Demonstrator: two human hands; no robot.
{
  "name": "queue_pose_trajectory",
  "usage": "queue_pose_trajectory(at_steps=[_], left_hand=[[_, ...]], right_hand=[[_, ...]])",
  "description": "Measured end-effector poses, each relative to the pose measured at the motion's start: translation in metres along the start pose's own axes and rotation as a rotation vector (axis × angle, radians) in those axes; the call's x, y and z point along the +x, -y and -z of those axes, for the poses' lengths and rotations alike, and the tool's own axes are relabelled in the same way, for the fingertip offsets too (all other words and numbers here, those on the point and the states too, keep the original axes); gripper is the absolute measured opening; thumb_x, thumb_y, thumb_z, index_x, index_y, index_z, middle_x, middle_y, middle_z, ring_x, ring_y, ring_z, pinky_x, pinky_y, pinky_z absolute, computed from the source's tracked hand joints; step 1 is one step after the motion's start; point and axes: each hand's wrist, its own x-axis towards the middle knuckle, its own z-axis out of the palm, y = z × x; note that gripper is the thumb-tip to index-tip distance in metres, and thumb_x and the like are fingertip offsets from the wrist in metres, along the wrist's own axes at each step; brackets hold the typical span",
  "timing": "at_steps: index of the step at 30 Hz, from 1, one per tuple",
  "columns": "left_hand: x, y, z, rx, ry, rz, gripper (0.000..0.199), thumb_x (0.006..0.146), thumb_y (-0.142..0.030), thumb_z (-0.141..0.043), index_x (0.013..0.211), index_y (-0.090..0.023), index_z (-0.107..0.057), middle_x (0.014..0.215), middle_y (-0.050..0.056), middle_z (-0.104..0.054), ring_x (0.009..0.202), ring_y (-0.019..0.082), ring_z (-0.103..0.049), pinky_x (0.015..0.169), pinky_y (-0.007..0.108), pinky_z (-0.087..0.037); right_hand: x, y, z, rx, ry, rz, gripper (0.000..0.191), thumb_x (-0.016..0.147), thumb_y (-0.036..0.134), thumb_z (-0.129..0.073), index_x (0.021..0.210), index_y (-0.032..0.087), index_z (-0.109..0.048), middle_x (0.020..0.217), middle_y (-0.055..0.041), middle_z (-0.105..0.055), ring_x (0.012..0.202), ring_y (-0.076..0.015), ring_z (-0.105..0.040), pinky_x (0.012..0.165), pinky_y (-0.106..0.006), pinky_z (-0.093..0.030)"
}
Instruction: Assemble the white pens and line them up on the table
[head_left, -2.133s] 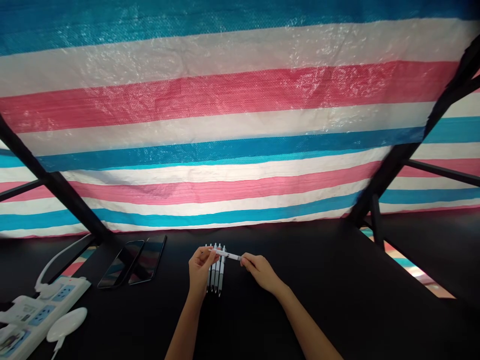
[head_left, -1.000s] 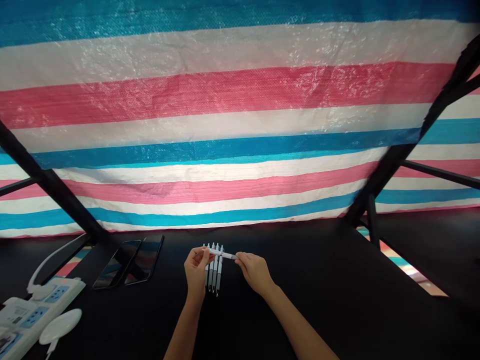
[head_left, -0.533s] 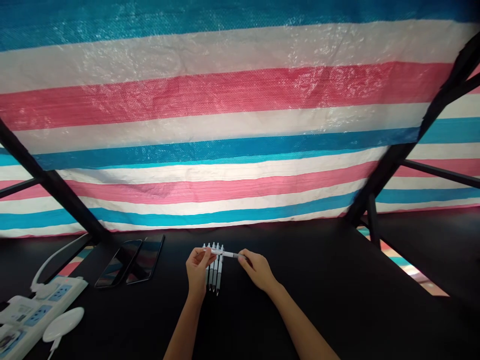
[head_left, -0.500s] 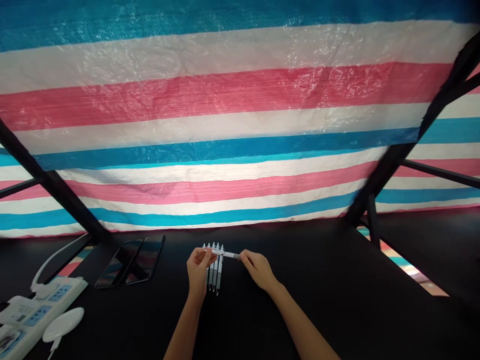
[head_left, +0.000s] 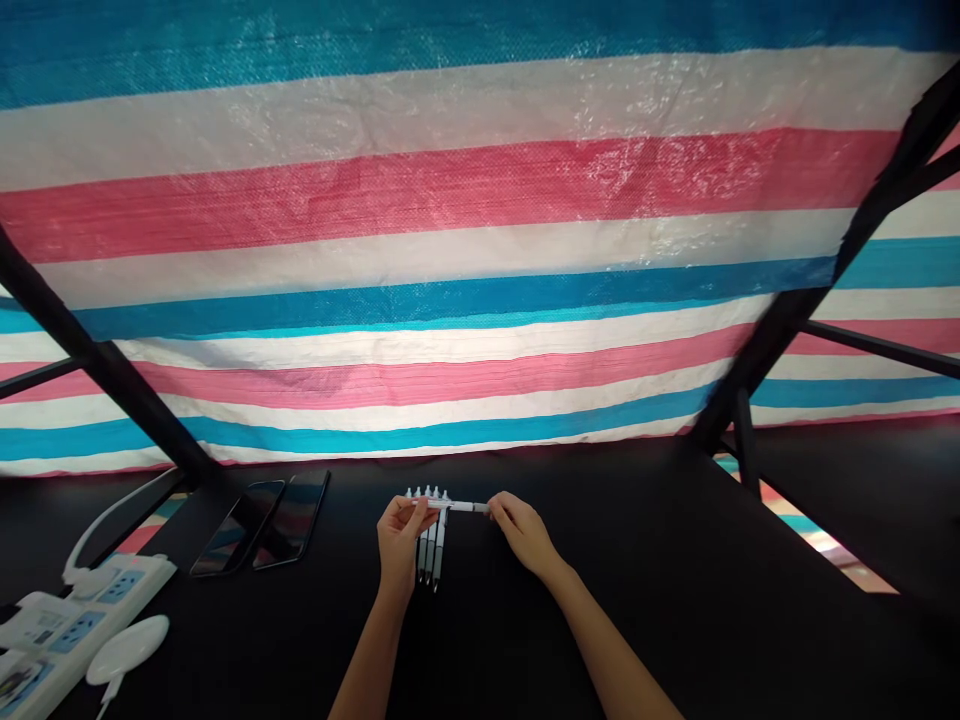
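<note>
A white pen [head_left: 461, 506] lies level between my two hands, above a row of pens. My left hand [head_left: 402, 530] pinches its left part between thumb and fingers. At its grey right end, the closed fingertips of my right hand [head_left: 525, 530] grip the tip. Several white pens with grey grips [head_left: 438, 550] stand side by side on the black table, clickers pointing away and tips toward me. My left hand and the held pen cover part of them.
Two dark phones [head_left: 238, 528] rest left of the pens. A white power strip [head_left: 82, 625] with plugs and a round white charger [head_left: 127, 648] are at the lower left. Black frame bars [head_left: 142, 410] rise on both sides before a striped sheet [head_left: 450, 300].
The held pen has shifted slightly to the right and lies more level. My right hand has moved a little right and up, and my left hand slightly right.
</note>
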Motion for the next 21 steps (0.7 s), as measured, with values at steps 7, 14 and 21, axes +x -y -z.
queue_pose_trajectory(at_steps=[7,14,21], left_hand=[[0.0015,-0.0006,0.0011,-0.034,-0.03,0.007,0.031,0.061,-0.039,-0.075,0.063,-0.016,-0.053,0.069,0.003,-0.07,0.069,0.018,-0.068,0.069,0.03,-0.056],[0.0005,0.0002,0.0009,-0.006,0.024,0.014,0.03,0.064,-0.038,-0.073,0.063,-0.015,-0.054,0.069,0.004,-0.069,0.07,0.017,-0.068,0.069,0.029,-0.055],[0.0007,-0.0009,0.0008,-0.006,0.01,0.004,0.029,0.064,-0.037,-0.073,0.062,-0.016,-0.053,0.067,0.002,-0.068,0.069,0.017,-0.068,0.07,0.03,-0.055]], right_hand=[[-0.0009,-0.0002,0.0033,0.006,-0.046,0.046,0.014,0.08,0.032,-0.057,0.09,0.022,-0.055,0.089,-0.0002,-0.052,0.059,-0.0093,-0.049,0.054,-0.022,-0.04],[-0.0005,0.0029,0.0058,-0.032,0.051,0.012,0.031,0.093,0.035,-0.035,0.078,0.022,-0.059,0.069,0.0008,-0.058,0.064,-0.0134,-0.054,0.057,-0.024,-0.038],[-0.0019,0.0013,0.0024,0.055,0.047,-0.017,0.02,0.077,0.032,-0.06,0.092,0.023,-0.051,0.071,0.0042,-0.054,0.056,-0.0109,-0.049,0.052,-0.021,-0.037]])
